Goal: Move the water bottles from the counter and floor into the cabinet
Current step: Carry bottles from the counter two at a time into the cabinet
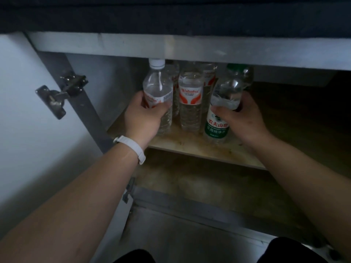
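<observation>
The clear plastic bottle with the white cap wore a red-and-white label, as did the clear plastic bottle beside it. The green-capped clear plastic bottle carried a green-and-white label. The tan wooden shelf was blotched brown; the rubbery wristband was white.

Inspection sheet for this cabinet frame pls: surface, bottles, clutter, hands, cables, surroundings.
Surface: stained wooden shelf inside the cabinet, dimly lit.
Job's things: white-cap bottle and green-label bottle, both gripped; red-label bottle upright between them; more bottles behind, partly hidden.
Clutter: nothing seen.
Hands: left hand grips the white-cap bottle; right hand grips the green-label bottle, which tilts.
Cables: nothing seen.
Surroundings: cabinet door open at left, hinge; white wristband on left wrist.
</observation>
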Demonstrator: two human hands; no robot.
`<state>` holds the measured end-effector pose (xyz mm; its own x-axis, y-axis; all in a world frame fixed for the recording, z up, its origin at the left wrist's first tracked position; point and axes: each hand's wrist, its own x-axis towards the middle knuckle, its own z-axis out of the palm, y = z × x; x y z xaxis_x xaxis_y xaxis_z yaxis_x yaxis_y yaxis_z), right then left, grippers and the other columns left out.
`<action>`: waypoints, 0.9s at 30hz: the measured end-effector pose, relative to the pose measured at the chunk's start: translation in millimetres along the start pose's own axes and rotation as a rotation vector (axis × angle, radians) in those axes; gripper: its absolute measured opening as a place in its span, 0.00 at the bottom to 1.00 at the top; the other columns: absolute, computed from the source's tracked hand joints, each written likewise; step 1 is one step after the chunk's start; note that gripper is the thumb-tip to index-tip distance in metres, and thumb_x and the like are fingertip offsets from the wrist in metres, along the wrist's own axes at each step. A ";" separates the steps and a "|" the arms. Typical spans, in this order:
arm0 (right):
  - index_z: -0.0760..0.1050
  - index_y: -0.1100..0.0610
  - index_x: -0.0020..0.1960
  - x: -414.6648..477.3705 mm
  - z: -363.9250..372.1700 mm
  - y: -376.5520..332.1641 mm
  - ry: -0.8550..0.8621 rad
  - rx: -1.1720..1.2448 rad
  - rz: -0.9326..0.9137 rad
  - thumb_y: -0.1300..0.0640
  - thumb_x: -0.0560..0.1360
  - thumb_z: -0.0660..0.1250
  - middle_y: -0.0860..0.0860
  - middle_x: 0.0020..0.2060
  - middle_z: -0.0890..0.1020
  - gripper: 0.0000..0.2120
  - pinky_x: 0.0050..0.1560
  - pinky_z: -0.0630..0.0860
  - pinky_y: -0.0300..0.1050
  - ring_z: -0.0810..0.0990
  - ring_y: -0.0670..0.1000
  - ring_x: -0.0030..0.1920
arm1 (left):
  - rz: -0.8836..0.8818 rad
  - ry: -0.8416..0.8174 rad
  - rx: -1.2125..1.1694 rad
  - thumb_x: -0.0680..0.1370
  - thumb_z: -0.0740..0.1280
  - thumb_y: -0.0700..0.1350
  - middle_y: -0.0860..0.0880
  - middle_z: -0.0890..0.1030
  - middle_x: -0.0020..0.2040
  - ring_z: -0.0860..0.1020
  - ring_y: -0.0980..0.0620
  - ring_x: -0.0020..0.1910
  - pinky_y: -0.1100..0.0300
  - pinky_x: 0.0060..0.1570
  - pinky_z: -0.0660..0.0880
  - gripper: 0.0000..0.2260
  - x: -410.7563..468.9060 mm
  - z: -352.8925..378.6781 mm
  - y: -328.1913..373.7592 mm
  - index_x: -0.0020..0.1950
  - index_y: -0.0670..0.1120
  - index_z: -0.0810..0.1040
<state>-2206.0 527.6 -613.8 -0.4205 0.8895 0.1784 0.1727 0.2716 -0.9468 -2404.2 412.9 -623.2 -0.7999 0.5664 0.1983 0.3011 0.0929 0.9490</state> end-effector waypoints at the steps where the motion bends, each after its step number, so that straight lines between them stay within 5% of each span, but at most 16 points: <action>1: 0.69 0.44 0.65 0.6 0.7 0.7 -0.007 -0.015 -0.007 0.51 0.72 0.74 0.34 0.47 0.75 0.25 0.43 0.70 0.31 0.72 0.30 0.44 | 0.005 0.009 0.009 0.71 0.78 0.55 0.60 0.85 0.53 0.83 0.59 0.53 0.50 0.58 0.81 0.19 0.9 2.0 -1.1 0.60 0.57 0.80; 11: 0.66 0.47 0.70 -1.1 -1.5 16.5 -0.060 -0.040 0.009 0.49 0.72 0.74 0.37 0.58 0.74 0.30 0.47 0.70 0.32 0.72 0.38 0.56 | 0.022 -0.001 0.040 0.75 0.75 0.56 0.58 0.82 0.61 0.80 0.56 0.60 0.48 0.64 0.78 0.24 -5.2 2.5 -10.0 0.69 0.55 0.75; 16: 0.68 0.49 0.69 -23.0 -7.6 37.7 -0.034 -0.061 0.070 0.47 0.75 0.70 0.42 0.58 0.77 0.25 0.53 0.77 0.40 0.76 0.38 0.53 | 0.086 -0.076 0.103 0.79 0.72 0.54 0.69 0.76 0.60 0.74 0.66 0.62 0.61 0.63 0.71 0.21 -43.0 -4.0 -22.7 0.68 0.63 0.69; 19: 0.69 0.48 0.67 -41.7 -8.9 57.0 0.023 -0.154 0.042 0.44 0.76 0.68 0.44 0.59 0.77 0.22 0.61 0.76 0.49 0.76 0.44 0.58 | 0.122 -0.145 0.215 0.79 0.72 0.50 0.61 0.74 0.68 0.71 0.61 0.67 0.62 0.64 0.68 0.27 -76.3 -5.9 -46.9 0.76 0.56 0.67; 23: 0.69 0.49 0.70 -67.3 -9.5 69.5 -0.047 -0.422 -0.087 0.43 0.78 0.64 0.43 0.61 0.74 0.23 0.53 0.73 0.43 0.75 0.41 0.52 | 0.365 -0.209 0.439 0.79 0.69 0.50 0.50 0.77 0.66 0.73 0.54 0.66 0.59 0.65 0.68 0.22 -104.2 -9.5 -72.9 0.72 0.46 0.75; 27: 0.73 0.56 0.67 -89.2 -10.0 64.1 -0.173 -0.724 -0.325 0.45 0.78 0.63 0.53 0.62 0.76 0.22 0.59 0.70 0.46 0.74 0.52 0.61 | 0.488 -0.306 0.641 0.79 0.65 0.53 0.43 0.78 0.68 0.74 0.44 0.68 0.52 0.68 0.70 0.23 -120.3 -17.1 -74.2 0.70 0.42 0.77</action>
<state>-2148.5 469.3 -687.7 -0.6703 0.6720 0.3148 0.5267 0.7297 -0.4360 -2339.2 323.9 -713.3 -0.3571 0.8505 0.3863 0.8836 0.1735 0.4349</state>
